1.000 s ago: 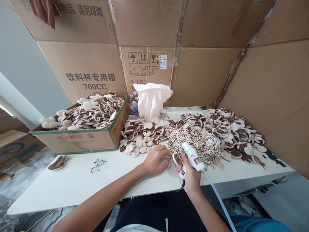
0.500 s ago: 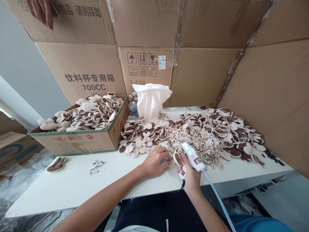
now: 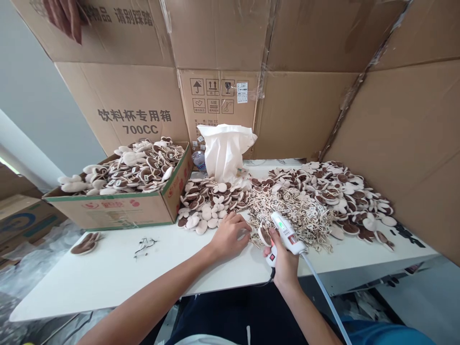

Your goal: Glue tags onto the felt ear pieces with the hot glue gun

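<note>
My right hand (image 3: 285, 261) is closed round a white hot glue gun (image 3: 285, 229) with a green light; a long pale glue stick (image 3: 327, 294) runs from its rear end. A brown plush piece with a cream edge (image 3: 264, 235) is at the fingers of this hand, partly hidden. My left hand (image 3: 230, 235) rests over the table with curved fingers and a gap at the thumb; nothing shows in it. Beyond it lies a heap of cream and brown plush pieces (image 3: 206, 211). A pile of thin cream cords (image 3: 294, 211) lies behind the glue gun.
A cardboard box (image 3: 118, 213) full of plush pieces stands at left. Another plush heap (image 3: 348, 196) lies at right. A white bag (image 3: 226, 151) stands at the back, before cardboard walls (image 3: 305, 110). One plush piece (image 3: 85, 243) and dark scraps (image 3: 145, 247) lie on the table (image 3: 118, 278).
My left hand has shifted slightly up and to the left, towards the near plush heap. My right hand and the glue gun have hardly moved.
</note>
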{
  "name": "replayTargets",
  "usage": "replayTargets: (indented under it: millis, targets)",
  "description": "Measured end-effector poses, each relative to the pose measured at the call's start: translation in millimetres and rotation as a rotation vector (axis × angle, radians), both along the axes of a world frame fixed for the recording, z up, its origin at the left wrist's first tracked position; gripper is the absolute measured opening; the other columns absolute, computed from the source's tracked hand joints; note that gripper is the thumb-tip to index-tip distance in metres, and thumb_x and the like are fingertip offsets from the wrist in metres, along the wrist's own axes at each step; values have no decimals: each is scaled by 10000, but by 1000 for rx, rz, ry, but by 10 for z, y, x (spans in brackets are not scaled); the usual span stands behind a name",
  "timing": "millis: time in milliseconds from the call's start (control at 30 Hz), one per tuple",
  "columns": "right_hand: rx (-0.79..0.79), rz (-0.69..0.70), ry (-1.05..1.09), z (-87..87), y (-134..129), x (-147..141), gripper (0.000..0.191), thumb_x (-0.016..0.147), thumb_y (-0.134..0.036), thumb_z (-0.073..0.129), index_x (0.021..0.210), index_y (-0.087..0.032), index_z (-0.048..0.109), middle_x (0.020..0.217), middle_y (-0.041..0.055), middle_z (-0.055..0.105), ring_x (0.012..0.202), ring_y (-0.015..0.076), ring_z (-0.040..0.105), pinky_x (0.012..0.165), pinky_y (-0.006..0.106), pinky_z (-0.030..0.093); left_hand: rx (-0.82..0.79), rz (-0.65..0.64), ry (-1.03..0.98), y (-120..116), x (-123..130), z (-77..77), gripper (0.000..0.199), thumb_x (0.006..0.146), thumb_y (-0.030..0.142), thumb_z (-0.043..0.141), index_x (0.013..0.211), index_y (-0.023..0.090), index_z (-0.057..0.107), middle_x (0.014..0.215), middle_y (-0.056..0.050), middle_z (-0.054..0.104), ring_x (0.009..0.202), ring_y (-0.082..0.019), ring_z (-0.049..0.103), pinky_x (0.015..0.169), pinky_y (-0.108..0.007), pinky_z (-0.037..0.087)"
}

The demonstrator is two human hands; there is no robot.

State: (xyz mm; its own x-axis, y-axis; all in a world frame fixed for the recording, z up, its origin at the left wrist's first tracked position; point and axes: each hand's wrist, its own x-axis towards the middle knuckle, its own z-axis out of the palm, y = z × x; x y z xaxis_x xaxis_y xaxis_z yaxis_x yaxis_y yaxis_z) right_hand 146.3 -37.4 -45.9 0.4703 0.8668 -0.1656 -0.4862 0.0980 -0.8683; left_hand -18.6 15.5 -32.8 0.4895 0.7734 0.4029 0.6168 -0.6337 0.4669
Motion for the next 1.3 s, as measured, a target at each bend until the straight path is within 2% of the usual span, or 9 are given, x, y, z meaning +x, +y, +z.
replayTargets:
  millis: [167, 333, 500, 600, 767, 867, 1033, 1133, 1300]
  targets:
    - [-23, -9, 12, 4, -9, 3, 484, 631, -507, 966, 784, -176, 647, 551, -61, 568, 383, 96, 489, 345, 218, 356, -10, 24, -20, 22, -9, -11, 17, 881, 209, 708, 876, 224, 714, 946, -56, 678, 976, -252, 592, 895, -398, 482]
    - [-26, -4, 10, 4, -12, 5, 493, 633, -499, 968, 875, -169, 694, 587, -51, 609, 385, 91, 490, 356, 221, 390, -24, 39, -16, 16, -20, -9, 163, 909, 193, 676, 1060, 235, 721, 1026, -65, 682, 1009, -262, 590, 894, -401, 486]
    - [-8, -9, 21, -3, 0, 1, 490, 630, -505, 968, 827, -173, 666, 573, -54, 594, 385, 93, 489, 359, 225, 393, -6, -51, 28, -9, -14, 14, 309, 964, 139, 588, 1203, 280, 726, 1114, -74, 661, 1065, -260, 576, 934, -409, 481]
    - [-4, -7, 16, -12, 3, 2, 492, 634, -511, 963, 834, -168, 672, 584, -44, 614, 379, 89, 479, 355, 226, 385, -3, -68, 37, -14, -12, 13, 272, 977, 148, 577, 1126, 288, 756, 1135, -67, 659, 1082, -259, 567, 960, -419, 477]
    - [6, 10, 12, -38, 14, 7, 504, 666, -514, 943, 937, -163, 704, 650, -18, 666, 398, 92, 488, 369, 239, 408, 16, 28, 16, 11, -19, -15, 157, 957, 197, 624, 993, 243, 770, 1076, -76, 670, 1053, -269, 573, 925, -420, 496]
    - [1, -8, 28, -52, 22, 9, 528, 646, -499, 955, 981, -180, 701, 649, -35, 654, 396, 96, 477, 372, 254, 421, 23, 55, -4, 15, -21, -8, 148, 954, 207, 635, 1030, 239, 758, 1061, -83, 664, 1043, -272, 580, 914, -419, 501]
    - [14, 5, -6, -48, 17, 8, 501, 665, -531, 938, 920, -172, 697, 597, -44, 617, 393, 98, 475, 373, 247, 417, 23, -65, 62, -16, -15, 31, 283, 1011, 177, 554, 1189, 295, 739, 1154, -81, 642, 1087, -266, 560, 962, -421, 479]
    - [10, 7, -19, -39, 10, 7, 503, 677, -539, 930, 920, -165, 699, 588, -40, 616, 395, 94, 474, 370, 230, 394, 40, -107, 113, -23, -14, 35, 310, 1018, 145, 529, 1157, 311, 751, 1199, -69, 635, 1119, -264, 544, 989, -419, 462]
    - [-12, 4, -4, -33, 10, 9, 522, 657, -534, 941, 935, -166, 697, 625, -22, 652, 396, 94, 474, 369, 235, 388, 56, -54, 84, 26, -25, 11, 171, 1019, 258, 597, 1033, 256, 767, 1102, -79, 663, 1058, -263, 561, 931, -415, 480]
